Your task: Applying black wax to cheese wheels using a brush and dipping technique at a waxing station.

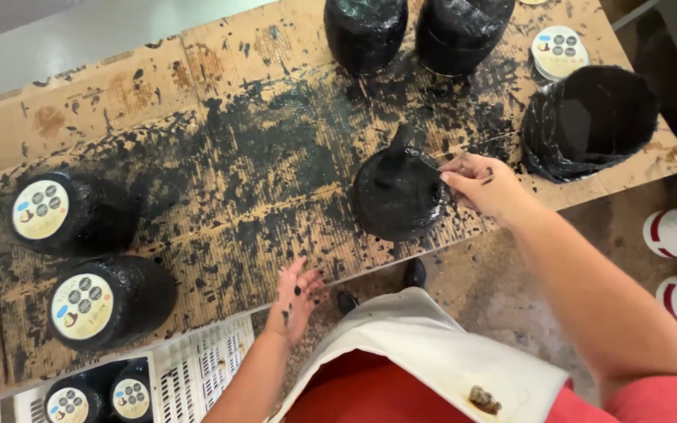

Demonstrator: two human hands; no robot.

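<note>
Near cardboard edge (511,215), black-coated round (397,196).

Worktable (158,94) topped w/ flattened brown cardboard, heavily smeared w/ black paint, stands on a mottled grey-brown concrete floor (503,305), w/ a white slotted plastic crate (197,368) below its near edge & pale grey surface (56,39) beyond, under even light.

Beneath both hands lies corrugated cardboard (221,102), matt brown and rough, smeared with glossy black coating. At the right hand (483,184), itself black-stained, sits a round black-coated cheese (397,196), wet and shiny. Left of the left hand (295,301), similar coated rounds (107,301) carry smooth paper labels. Nearer the body hangs a white cloth apron (432,352), matt.
</note>
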